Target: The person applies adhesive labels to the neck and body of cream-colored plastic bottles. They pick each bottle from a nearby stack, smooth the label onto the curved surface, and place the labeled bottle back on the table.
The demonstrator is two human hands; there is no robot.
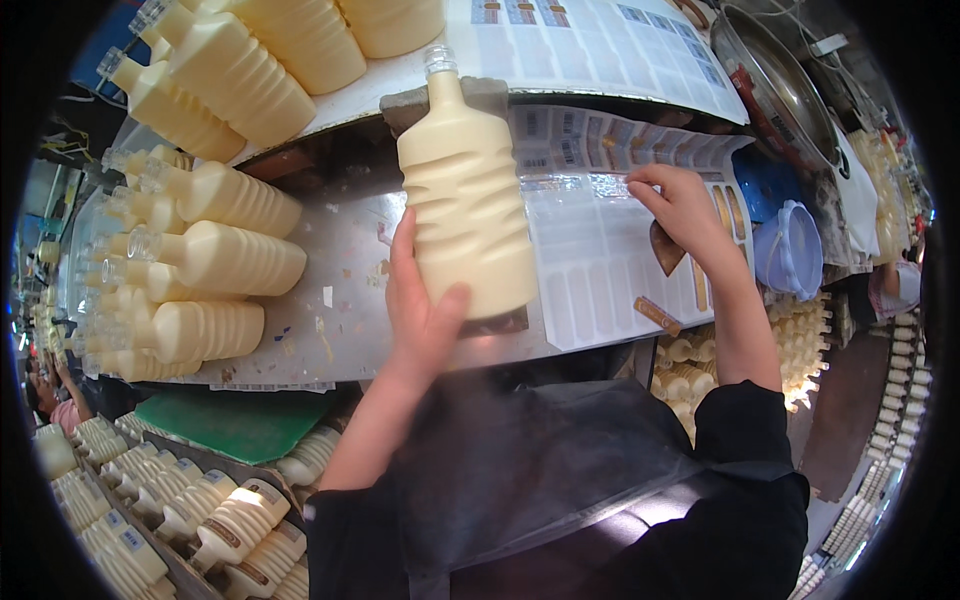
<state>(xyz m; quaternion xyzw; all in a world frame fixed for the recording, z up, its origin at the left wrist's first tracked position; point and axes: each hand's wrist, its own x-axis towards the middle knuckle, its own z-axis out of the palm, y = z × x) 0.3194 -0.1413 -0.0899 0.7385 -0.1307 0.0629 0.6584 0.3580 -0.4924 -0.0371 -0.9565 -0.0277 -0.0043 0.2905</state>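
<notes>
A cream bottle (465,200) with wavy ridges and a clear screw neck lies before me, its neck pointing away. My left hand (420,305) grips its lower left side, thumb on top. Over the label sheets (590,260) on the right, my right hand (680,205) is closed, thumb and forefinger pinched at the end of a shiny clear strip (600,186). Whether the fingertips hold the strip, I cannot tell. A brown wedge-shaped piece (666,250) sticks out under the curled fingers of that hand. A gold label (657,315) lies near the sheet's lower edge.
Several cream bottles (230,250) lie stacked at the left; more stand on the upper shelf (350,95) beside printed label sheets (600,50). A lilac bucket (790,250) and a large metal pan (775,85) are at right. Labelled bottles (240,520) fill crates at lower left.
</notes>
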